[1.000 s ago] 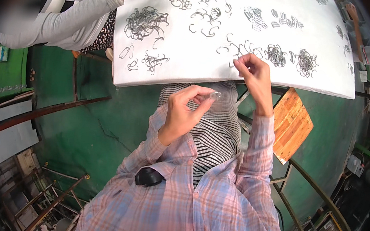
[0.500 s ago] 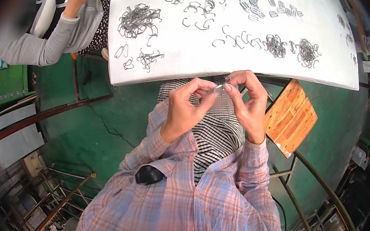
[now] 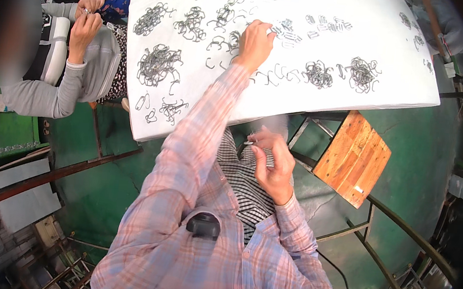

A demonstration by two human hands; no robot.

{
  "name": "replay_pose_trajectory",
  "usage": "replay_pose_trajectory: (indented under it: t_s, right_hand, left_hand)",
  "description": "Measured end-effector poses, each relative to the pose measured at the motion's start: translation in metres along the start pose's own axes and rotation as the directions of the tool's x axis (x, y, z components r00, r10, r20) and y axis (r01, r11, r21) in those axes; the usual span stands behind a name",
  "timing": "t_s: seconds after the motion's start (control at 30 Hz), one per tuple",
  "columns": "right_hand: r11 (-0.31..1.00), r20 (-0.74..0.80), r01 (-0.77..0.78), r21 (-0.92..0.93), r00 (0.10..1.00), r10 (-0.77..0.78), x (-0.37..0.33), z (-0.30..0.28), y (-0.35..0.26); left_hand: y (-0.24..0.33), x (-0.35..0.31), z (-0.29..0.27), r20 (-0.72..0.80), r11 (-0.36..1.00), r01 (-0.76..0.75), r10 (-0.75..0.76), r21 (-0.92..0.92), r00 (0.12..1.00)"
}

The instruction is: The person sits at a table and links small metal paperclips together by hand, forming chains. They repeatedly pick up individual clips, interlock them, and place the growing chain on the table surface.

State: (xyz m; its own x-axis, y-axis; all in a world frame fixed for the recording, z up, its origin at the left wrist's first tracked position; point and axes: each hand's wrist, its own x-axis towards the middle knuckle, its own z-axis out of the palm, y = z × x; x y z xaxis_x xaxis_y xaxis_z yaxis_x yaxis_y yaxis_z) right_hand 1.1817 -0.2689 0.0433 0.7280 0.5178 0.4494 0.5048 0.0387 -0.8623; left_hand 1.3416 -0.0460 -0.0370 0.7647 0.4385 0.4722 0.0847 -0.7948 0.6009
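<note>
Where wire hooks (image 3: 364,75) dot table (image 3: 389,42), stool (image 3: 354,157) beside

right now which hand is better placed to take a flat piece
Probably the left hand: it is over the white table, close to the flat pieces; the right hand holds a small shiny object.

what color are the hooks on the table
The hooks are dark grey, in the head view.
</note>
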Motion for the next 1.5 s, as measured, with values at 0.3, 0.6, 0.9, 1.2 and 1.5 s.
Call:
replay_pose_trajectory:
  t_s: [0.3,0.6,0.9,1.2,1.5]
  right_hand:
    - [1.000,-0.046,-0.015,0.017,0.999,0.016,-0.003,-0.003,0.012]
    - [0.997,-0.090,-0.038,-0.073,0.995,0.031,0.001,0.009,0.023]
    - [0.989,-0.054,-0.001,-0.147,0.999,-0.007,-0.002,0.021,0.023]
    - [0.985,-0.018,-0.050,-0.165,0.999,0.048,0.029,0.012,0.032]
    - [0.781,0.500,0.229,-0.581,0.858,0.120,0.120,0.033,0.126]
  left_hand:
    - [0.034,0.004,-0.020,0.240,0.851,0.347,-0.268,-0.395,0.933]
    - [0.090,-0.144,-0.168,0.547,0.492,0.636,-0.332,-0.595,0.768]
    - [0.086,-0.167,-0.175,0.373,0.616,0.513,-0.352,-0.598,0.858]
    - [0.094,-0.175,-0.190,0.280,0.749,0.385,-0.271,-0.539,0.921]
    - [0.095,-0.180,-0.201,0.264,0.782,0.366,-0.264,-0.505,0.928]
